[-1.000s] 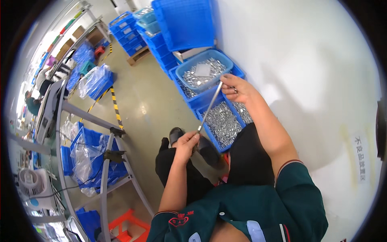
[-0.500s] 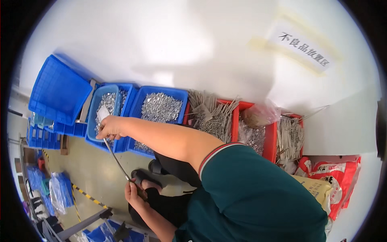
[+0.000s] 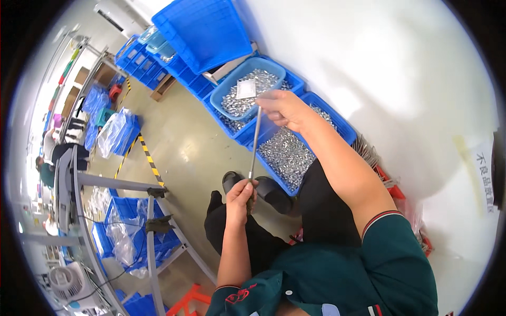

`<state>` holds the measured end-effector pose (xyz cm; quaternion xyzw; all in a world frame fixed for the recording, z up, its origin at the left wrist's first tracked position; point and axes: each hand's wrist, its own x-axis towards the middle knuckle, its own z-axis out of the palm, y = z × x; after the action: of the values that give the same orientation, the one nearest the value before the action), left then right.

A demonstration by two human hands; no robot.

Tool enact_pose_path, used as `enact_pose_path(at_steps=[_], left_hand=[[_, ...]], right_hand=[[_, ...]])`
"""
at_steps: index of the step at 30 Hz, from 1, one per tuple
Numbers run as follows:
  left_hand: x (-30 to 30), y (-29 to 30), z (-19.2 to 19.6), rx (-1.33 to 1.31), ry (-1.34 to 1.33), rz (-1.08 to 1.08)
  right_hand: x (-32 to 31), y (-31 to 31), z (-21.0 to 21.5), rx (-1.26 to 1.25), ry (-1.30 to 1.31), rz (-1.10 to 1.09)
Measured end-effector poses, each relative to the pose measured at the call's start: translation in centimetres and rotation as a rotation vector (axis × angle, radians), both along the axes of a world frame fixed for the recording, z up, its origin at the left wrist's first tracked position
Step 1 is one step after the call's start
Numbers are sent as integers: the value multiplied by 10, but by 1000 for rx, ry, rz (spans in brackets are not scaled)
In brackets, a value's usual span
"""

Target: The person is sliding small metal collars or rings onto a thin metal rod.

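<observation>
A bin (image 3: 265, 130) of metal parts lies below the right hand's (image 3: 284, 108) fingers, a tub (image 3: 220, 89) just left of them. Those fingers pinch a rod's (image 3: 254, 145) upper end; the left hand's (image 3: 241, 196) wrap its lower end. A card (image 3: 245, 89) lies near the right fingertips.

Dark green shirt (image 3: 327, 271) worn at six o'clock, cuffs (image 3: 380, 219) trimmed red and white, red emblem (image 3: 240, 295), black trousers (image 3: 327, 210), dark shoes (image 3: 274, 196)
</observation>
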<state>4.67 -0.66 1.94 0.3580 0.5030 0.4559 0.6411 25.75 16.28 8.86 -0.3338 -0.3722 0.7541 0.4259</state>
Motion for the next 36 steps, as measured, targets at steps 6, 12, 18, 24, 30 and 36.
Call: enact_pose_path(at_steps=[6,12,18,24,30,36], left_hand=[[6,2,-3,34,37,32],[10,15,14,-19,-45,41],[14,19,8,-2,-109,32],[11,15,8,6,-95,36],[7,11,8,14,-66,46],[0,7,0,39,-57,30]], right_hand=[[-9,-7,-2,22,-163,10],[-22,-21,-2,33,-531,485],[19,14,-38,-442,146,203],[19,20,-66,-749,-51,166],[11,15,-55,-637,-121,191],[11,11,-41,-481,143,262]])
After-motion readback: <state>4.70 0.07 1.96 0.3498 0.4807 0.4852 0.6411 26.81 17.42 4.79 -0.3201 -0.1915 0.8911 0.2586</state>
